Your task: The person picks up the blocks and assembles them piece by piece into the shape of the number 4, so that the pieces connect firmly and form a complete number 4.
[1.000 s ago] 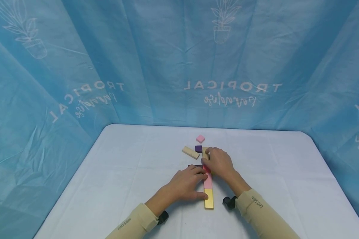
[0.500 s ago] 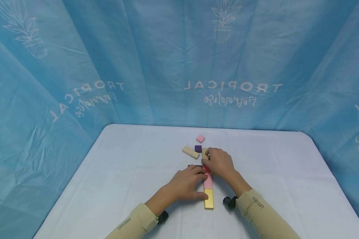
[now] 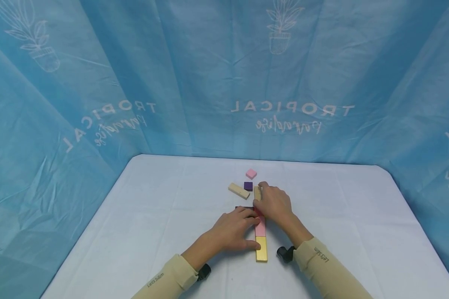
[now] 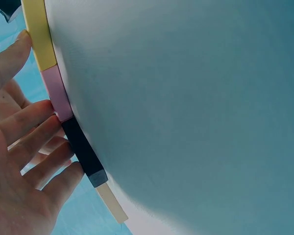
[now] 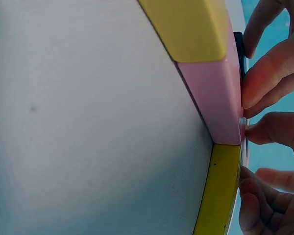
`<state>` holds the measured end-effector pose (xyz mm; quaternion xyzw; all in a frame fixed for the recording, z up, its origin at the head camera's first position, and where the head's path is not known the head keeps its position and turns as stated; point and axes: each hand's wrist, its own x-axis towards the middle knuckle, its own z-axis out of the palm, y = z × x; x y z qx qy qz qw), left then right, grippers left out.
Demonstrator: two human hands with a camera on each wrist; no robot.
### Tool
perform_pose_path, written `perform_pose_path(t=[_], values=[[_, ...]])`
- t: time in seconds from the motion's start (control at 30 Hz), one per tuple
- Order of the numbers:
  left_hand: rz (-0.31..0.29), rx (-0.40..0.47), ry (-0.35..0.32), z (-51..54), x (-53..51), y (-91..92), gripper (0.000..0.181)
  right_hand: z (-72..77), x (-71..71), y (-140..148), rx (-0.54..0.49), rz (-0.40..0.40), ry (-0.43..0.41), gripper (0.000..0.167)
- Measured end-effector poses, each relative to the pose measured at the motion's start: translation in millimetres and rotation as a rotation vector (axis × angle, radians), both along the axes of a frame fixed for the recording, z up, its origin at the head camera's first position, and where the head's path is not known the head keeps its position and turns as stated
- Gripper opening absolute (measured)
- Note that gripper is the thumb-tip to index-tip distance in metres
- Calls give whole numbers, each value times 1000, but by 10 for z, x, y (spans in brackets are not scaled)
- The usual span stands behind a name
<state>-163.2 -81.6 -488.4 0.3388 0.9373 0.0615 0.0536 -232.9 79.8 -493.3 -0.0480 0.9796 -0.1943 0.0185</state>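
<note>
My left hand [image 3: 232, 231] lies spread across a straight row of blocks. Its thumb and fingers are apart, gripping nothing: the thumb tip rests on the yellow block [image 3: 261, 254] at the end of the row nearest me, and the fingers reach over the pink block [image 3: 261, 228] just beyond it. In the left wrist view those fingertips meet the edges of the pink block and the black block [image 4: 83, 152], which juts out to the left of the row.

Past the pink block a bit of the red block [image 3: 259, 212] shows between my two hands. On the right side a second yellow block [image 5: 219, 188] butts against the pink one.

My right hand [image 3: 275, 203] bends over the beige block [image 3: 257, 194] at the far end of the row, thumb near its closer end and a fingertip by its far end. The beige surface shows between them; I can't tell whether they are pinching it.

Left of the beige block, near it, sits the small purple block [image 3: 248, 186]. A loose stick [image 3: 239, 191] lies slantwise just beside the purple one, and a small pink square [image 3: 251, 173] rests farther out.

All of it is on the white table [image 3: 179, 187], with the blue curtain [image 3: 194, 83] hanging behind.
</note>
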Motion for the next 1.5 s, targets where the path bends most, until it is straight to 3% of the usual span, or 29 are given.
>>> perform_pose_path(t=[0.23,0.7,1.13,1.5], values=[[1,3,0,0,1,-2,71,5,19,14,11,47,6,48],[-7,0,0,-3,-3,0,71,18,6,47,-15,20,-69,53],[-10,13,-2,0,0,-10,71,16,26,39,20,72,-78,48],[2,9,-4,-8,2,0,70,-26,20,56,48,106,-5,43]])
